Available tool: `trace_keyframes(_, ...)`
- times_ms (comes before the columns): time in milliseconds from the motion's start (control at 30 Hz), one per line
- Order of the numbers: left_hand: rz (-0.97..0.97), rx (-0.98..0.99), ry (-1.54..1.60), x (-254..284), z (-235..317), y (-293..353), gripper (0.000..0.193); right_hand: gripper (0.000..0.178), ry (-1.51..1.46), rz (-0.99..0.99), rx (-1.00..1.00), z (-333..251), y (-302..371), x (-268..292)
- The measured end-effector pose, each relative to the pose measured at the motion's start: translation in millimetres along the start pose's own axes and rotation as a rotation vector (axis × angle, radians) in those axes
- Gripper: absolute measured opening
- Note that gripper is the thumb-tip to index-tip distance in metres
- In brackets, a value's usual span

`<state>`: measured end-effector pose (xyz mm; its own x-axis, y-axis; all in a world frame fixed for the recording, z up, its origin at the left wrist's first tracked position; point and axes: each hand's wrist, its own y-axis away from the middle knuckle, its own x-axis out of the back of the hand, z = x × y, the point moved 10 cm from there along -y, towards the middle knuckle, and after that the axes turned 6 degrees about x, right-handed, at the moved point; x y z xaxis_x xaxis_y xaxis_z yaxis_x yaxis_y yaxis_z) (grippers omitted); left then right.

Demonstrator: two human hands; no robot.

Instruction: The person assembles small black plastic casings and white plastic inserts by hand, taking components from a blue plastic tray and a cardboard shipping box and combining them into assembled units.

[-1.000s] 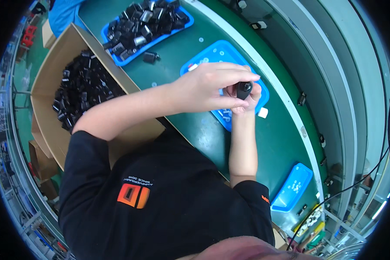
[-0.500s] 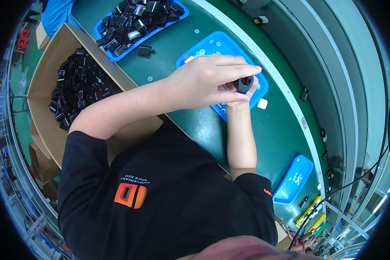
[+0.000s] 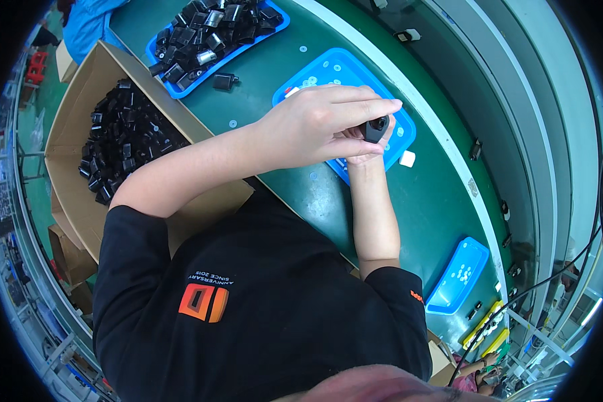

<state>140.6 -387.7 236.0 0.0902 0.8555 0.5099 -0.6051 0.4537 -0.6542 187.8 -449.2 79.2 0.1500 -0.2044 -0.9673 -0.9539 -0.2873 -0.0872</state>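
Note:
In front of my chest, over a blue tray [image 3: 396,79], my two hands meet around a small black casing [image 3: 374,130]. My left hand [image 3: 325,124] reaches across from the left, its thumb below the casing and its fingers above. Behind it, my right hand [image 3: 367,155] comes up from below; its fingers, mostly hidden by the left hand, seem wrapped around the same casing. The casing's open end shows between the fingers. Thin clear discs [image 3: 337,68] lie in the blue tray. Just right of my right wrist, a white cap [image 3: 407,159] rests on the green table.
At left, a cardboard box [image 3: 70,134] holds many black casings [image 3: 130,124]. Another blue tray [image 3: 238,50] is heaped with them, with one loose casing [image 3: 225,81] beside it. A smaller blue tray [image 3: 442,298] stands at lower right. A conveyor [image 3: 449,80] curves past the table, carrying spaced parts.
My hands stay around the casing with barely any motion. Parts on the conveyor have slid slightly down and to the right. The whole view has shifted a little.

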Motion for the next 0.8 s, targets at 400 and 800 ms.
trace_keyframes(400,-0.071,0.095,-0.004,-1,-19,1,0.053,0.043,0.009,-0.347,0.002,-8,-1,-28)
trace_keyframes(800,-0.044,0.007,-0.156,0,-30,5,0.08,0.063,0.813,-0.122,0.197,-45,3,-34)
